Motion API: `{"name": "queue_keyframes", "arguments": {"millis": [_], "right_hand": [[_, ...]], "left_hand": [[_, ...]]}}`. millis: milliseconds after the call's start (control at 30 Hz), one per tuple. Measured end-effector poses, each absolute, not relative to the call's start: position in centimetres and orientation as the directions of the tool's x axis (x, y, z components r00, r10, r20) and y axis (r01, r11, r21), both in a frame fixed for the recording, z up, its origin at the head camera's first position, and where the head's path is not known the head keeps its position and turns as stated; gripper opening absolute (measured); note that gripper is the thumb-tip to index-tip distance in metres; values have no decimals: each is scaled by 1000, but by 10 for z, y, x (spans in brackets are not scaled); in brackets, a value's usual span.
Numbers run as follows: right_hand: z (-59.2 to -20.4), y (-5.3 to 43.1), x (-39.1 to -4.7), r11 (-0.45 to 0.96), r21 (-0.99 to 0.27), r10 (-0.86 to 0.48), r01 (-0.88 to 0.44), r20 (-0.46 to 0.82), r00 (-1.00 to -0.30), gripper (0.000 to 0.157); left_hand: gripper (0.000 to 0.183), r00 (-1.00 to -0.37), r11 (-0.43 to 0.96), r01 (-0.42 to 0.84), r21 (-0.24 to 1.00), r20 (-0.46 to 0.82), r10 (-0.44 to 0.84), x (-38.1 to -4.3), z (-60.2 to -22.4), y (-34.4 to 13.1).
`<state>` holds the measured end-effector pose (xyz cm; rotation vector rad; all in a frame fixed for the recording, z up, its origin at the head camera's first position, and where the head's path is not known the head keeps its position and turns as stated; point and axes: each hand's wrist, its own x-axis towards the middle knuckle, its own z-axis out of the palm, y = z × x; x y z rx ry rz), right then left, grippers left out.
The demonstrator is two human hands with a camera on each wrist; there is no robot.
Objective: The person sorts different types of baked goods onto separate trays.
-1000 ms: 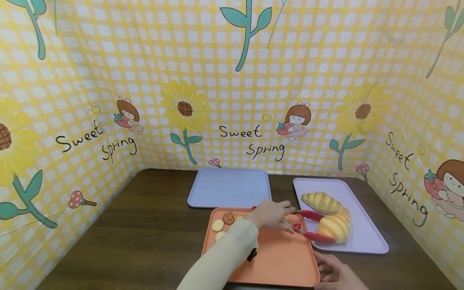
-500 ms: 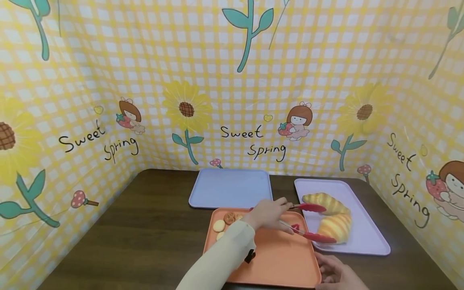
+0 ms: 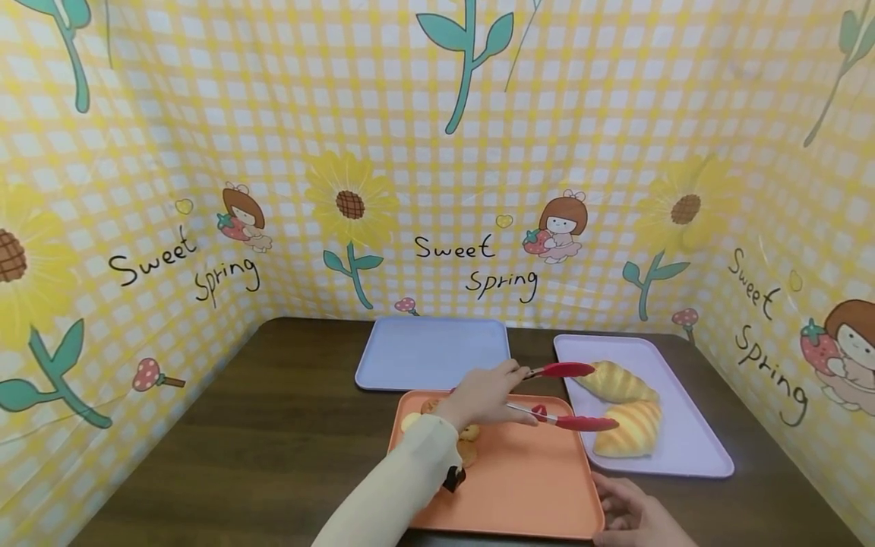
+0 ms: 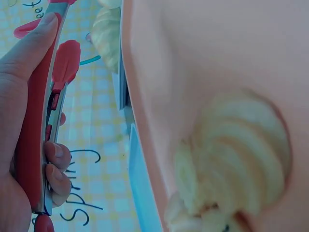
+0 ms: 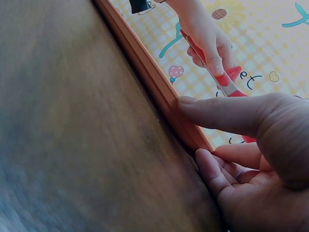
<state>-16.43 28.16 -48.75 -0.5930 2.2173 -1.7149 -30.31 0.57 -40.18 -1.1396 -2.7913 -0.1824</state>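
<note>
My left hand (image 3: 481, 396) grips a pair of red-tipped metal tongs (image 4: 38, 111) over the orange tray (image 3: 519, 479). The tongs' two arms are spread, their tips reaching over the left edge of the lilac tray (image 3: 693, 448). On that tray lie two ridged croissant-like breads, a darker one (image 3: 618, 381) behind and a lighter one (image 3: 632, 429) in front. The tong tips overlap the left sides of both in the head view. At the orange tray's near right corner, my right hand (image 3: 636, 513) pinches the rim, thumb on top and fingers at the outer side.
Several cookies (image 3: 468, 453) lie at the left of the orange tray, partly hidden by the left sleeve (image 3: 403, 479). A blue tray (image 3: 434, 353) stands behind it on the dark wooden table (image 3: 273, 433). Checked yellow cloth (image 3: 437, 190) surrounds the table's back and sides.
The tongs have opened wider and drawn back left and upward from the front bread, which stays on the lilac tray. The right hand keeps its place at the corner.
</note>
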Motion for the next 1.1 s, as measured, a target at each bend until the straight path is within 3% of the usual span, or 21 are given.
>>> {"name": "queue_keyframes", "arguments": {"millis": [333,1100], "right_hand": [[-494,283,-166,142,-947,-512,-288,178,-840,71],[-486,279,-163,211,-958,-472,-192,72,-879,80]], "left_hand": [[85,-734,730,675,103,193,651,-300,-398,-17],[82,-800,775,597,205,222,558,-292,-400,-71]]}}
